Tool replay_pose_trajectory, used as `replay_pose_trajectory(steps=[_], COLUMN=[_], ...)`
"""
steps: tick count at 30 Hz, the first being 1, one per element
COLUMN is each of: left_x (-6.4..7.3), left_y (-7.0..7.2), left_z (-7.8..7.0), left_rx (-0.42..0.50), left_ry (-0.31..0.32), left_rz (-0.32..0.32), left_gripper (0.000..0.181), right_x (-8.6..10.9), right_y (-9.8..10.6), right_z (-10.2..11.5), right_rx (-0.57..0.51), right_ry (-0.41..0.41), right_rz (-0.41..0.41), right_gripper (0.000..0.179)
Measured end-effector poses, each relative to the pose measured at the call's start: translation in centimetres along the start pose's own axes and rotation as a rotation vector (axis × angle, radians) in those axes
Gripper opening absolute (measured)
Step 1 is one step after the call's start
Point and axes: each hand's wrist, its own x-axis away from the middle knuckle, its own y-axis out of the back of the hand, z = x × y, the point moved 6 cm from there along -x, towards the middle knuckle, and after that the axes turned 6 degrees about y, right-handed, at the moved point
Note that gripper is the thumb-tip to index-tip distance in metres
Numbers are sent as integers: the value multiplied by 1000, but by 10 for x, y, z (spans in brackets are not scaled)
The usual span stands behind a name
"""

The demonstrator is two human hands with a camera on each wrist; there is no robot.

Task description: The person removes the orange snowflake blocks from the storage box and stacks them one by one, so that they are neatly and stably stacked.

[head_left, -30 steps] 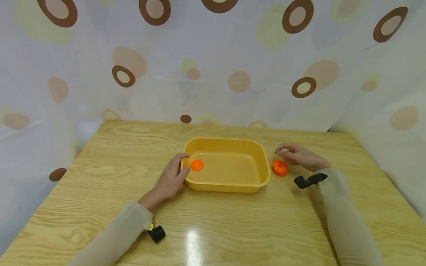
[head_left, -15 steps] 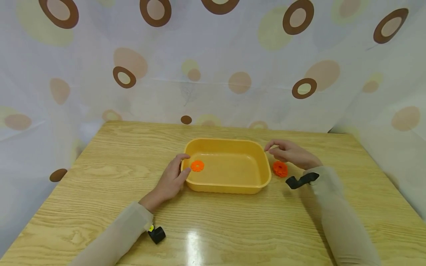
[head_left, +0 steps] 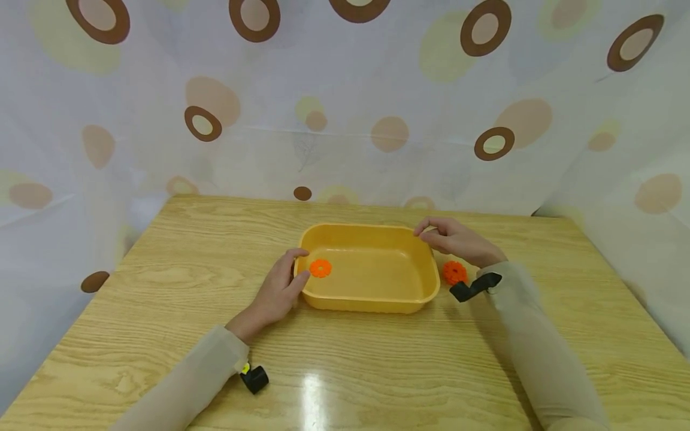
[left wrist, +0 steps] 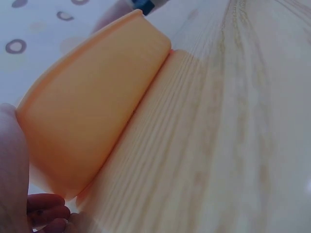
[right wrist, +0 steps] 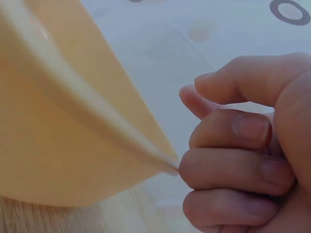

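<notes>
A yellow plastic basin (head_left: 372,275) stands on the table, one orange flower-shaped piece (head_left: 315,269) lying flat inside near its left end. My left hand (head_left: 274,290) grips the basin's left rim, thumb at the front and fingers along the outside wall; the left wrist view shows that wall (left wrist: 92,102) close up. My right hand (head_left: 459,242) is at the back right corner of the rim, fingers curled, with nothing visible between thumb and index finger in the right wrist view. Beside the basin on the right, near that wrist, lie stacked orange flower-shaped pieces (head_left: 454,272).
The wooden table (head_left: 345,365) reaches back to a hanging curtain (head_left: 345,84) patterned with brown rings and pale spots. Small black wrist cameras sit on both sleeves.
My right hand has moved left and slightly back, from above the orange pieces to the basin's back right corner. The left hand and the basin have stayed in place.
</notes>
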Motion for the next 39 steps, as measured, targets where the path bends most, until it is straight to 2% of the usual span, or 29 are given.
replay_pose_trajectory(steps=[6,15,23,32,39], left_x=[0,1,1,1,-1], left_y=[0,-1,-3,-2,-1], left_z=[1,1,1,0,0], left_rx=[1,3,12,14,2], left_ry=[10,27,36,36,-4], left_rz=[8,19,27,30,8], left_gripper=[37,39,38,39,37], right_x=[-7,-19,-31,-45,-60], right_y=[-4,-12,-24,-39,-54], right_z=[7,16,25,32,44], right_rx=[-10,4,-24,50,70], right_ry=[-6,35,54,37,57], right_rz=[9,32,66,148,216], right_gripper=[33,31,32,35,33])
